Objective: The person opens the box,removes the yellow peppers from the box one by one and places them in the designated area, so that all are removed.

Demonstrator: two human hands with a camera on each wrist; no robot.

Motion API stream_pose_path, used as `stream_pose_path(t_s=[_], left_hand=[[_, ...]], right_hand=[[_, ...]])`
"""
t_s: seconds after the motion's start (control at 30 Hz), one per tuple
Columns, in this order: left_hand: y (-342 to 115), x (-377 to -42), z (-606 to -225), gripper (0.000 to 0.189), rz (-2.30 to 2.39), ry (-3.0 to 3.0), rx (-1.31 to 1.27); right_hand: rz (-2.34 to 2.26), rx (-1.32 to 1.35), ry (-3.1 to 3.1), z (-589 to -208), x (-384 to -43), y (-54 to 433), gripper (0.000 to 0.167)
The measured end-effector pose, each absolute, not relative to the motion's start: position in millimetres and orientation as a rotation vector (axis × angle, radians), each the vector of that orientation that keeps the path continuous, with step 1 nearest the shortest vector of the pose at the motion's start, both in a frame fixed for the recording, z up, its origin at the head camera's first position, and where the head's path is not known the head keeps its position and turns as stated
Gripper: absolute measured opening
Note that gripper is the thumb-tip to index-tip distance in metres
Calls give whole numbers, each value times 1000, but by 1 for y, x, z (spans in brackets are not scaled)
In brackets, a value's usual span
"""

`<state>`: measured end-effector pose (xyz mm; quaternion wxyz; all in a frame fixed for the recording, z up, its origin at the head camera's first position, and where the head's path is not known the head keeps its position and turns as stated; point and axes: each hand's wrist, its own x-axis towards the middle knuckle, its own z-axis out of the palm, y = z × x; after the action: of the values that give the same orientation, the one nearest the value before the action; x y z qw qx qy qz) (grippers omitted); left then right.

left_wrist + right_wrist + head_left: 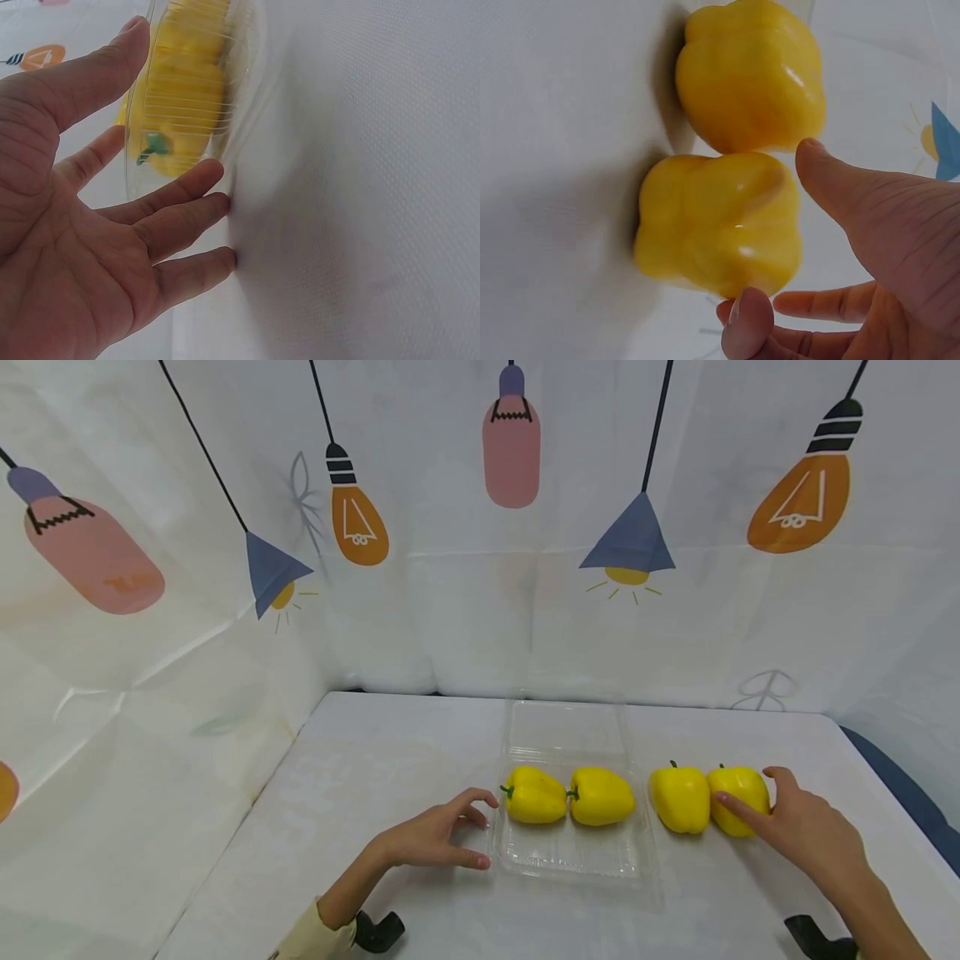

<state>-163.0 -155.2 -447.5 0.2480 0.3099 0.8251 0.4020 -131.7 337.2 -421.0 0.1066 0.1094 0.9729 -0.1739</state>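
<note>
Two yellow bell peppers (pixel 602 797) lie on their sides in a clear plastic box (pixel 570 864), its lid (pixel 567 727) folded open behind it. My left hand (pixel 444 835) stays at the box's left side, thumb and fingers spread. In the left wrist view, that hand's fingertips (pixel 229 259) reach the table beside the box wall. My right hand (pixel 813 827) spreads thumb and fingers around the farther-right yellow bell pepper (pixel 720 225), which sits on the table. Whether they press on it, I cannot tell. Another yellow bell pepper (pixel 679 798) stands against its left side.
The white table (pixel 360 760) ends at a white sheet (pixel 450 618) printed with lamps and bulbs, at the back and left. A dark blue object (pixel 900 785) shows past the table's right edge. Black wrist mounts (pixel 378 932) sit by both wrists.
</note>
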Motion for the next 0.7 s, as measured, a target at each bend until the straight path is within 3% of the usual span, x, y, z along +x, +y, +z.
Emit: stream_pose_path(t_s=[0.7], left_hand=[[-155, -164, -447, 71, 1099, 2239, 839]], right_hand=[[-531, 254, 2976, -404, -128, 322, 99]])
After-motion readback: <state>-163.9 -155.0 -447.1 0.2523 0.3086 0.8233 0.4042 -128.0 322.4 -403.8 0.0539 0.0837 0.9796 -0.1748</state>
